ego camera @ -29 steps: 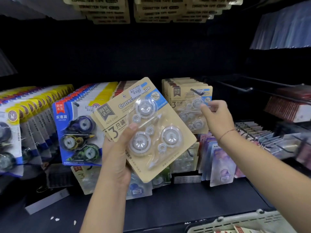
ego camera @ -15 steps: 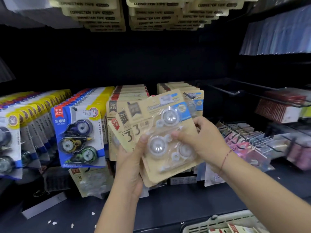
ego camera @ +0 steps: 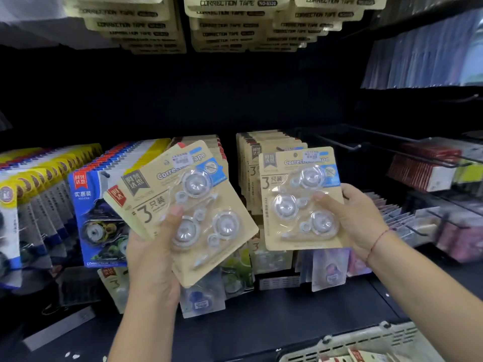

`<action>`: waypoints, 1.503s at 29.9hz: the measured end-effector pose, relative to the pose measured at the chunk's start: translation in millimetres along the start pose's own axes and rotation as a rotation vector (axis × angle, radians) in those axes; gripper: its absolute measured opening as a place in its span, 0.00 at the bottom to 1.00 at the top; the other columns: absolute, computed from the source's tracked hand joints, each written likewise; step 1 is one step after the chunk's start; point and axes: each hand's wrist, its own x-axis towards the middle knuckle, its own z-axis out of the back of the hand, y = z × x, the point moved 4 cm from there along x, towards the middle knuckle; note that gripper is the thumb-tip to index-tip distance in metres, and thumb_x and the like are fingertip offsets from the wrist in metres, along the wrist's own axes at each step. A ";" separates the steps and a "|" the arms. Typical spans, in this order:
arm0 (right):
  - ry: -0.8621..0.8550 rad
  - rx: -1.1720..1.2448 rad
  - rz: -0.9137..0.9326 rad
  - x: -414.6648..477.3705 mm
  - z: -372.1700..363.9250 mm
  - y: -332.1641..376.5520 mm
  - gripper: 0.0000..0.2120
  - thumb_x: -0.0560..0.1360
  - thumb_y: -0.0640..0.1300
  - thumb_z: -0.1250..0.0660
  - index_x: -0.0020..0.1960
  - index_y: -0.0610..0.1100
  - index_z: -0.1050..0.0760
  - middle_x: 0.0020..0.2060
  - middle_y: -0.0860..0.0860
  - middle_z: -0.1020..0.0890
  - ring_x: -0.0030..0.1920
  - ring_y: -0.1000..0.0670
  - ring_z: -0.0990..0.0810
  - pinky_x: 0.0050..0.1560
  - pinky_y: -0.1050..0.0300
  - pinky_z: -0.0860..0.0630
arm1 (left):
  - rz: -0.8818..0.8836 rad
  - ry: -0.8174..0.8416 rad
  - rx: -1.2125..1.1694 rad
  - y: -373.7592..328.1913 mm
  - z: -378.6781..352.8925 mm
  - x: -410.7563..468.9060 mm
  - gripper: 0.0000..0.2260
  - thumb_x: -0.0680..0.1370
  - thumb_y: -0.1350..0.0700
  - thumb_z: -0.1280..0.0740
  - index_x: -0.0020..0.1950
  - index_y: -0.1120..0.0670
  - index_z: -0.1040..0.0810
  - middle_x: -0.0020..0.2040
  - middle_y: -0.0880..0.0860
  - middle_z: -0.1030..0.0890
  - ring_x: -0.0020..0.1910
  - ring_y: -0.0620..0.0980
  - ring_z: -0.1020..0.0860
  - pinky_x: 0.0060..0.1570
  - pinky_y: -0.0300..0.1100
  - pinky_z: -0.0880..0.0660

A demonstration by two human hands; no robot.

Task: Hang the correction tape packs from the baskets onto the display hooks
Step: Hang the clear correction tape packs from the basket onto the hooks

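Note:
My left hand (ego camera: 154,254) grips a fanned stack of tan three-piece correction tape packs (ego camera: 188,205), thumb pressed on the front blister. My right hand (ego camera: 358,218) holds a single tan pack (ego camera: 300,202) upright, thumb on its blister, in front of the row of matching tan packs (ego camera: 251,163) hanging on a hook. Another row of tan packs (ego camera: 209,145) hangs behind the left stack. A pale basket (ego camera: 366,340) with more packs sits at the bottom right corner.
Blue and yellow correction tape packs (ego camera: 83,194) hang in rows at the left. Tan packs (ego camera: 230,24) hang overhead. Bare black hooks (ego camera: 337,145) stick out at the right, above red boxes (ego camera: 423,171). Smaller packs (ego camera: 329,267) hang low over the dark shelf (ego camera: 261,325).
My right hand took one tan pack off the stack in my left hand and carried it right, up to the hanging tan row. The left stack stayed roughly in place.

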 end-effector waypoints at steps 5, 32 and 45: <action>-0.001 -0.046 0.028 2.9 -2.8 -0.4 0.07 0.74 0.43 0.28 0.51 0.46 0.22 0.45 0.48 0.14 0.48 0.45 0.15 0.50 0.45 0.18 | -0.016 0.016 0.016 -0.9 -2.6 -2.0 0.21 0.69 0.55 0.24 0.61 0.46 0.20 0.57 0.46 0.14 0.55 0.48 0.15 0.45 0.43 0.17; -0.274 -0.595 -0.088 75.9 -25.5 -36.6 0.20 0.73 0.59 0.30 0.47 0.44 0.33 0.50 0.48 0.32 0.47 0.48 0.30 0.45 0.53 0.29 | 0.046 0.072 0.087 13.4 -19.4 -7.8 0.31 0.59 0.50 0.20 0.62 0.48 0.20 0.57 0.48 0.14 0.57 0.48 0.16 0.64 0.56 0.24; 0.142 -0.267 0.080 -58.4 -78.0 -10.4 0.24 0.64 0.48 0.20 0.54 0.49 0.29 0.49 0.55 0.19 0.46 0.60 0.19 0.47 0.64 0.22 | 0.044 0.150 0.188 33.4 -34.6 -22.2 0.29 0.64 0.54 0.17 0.64 0.49 0.20 0.56 0.49 0.14 0.57 0.50 0.16 0.58 0.52 0.21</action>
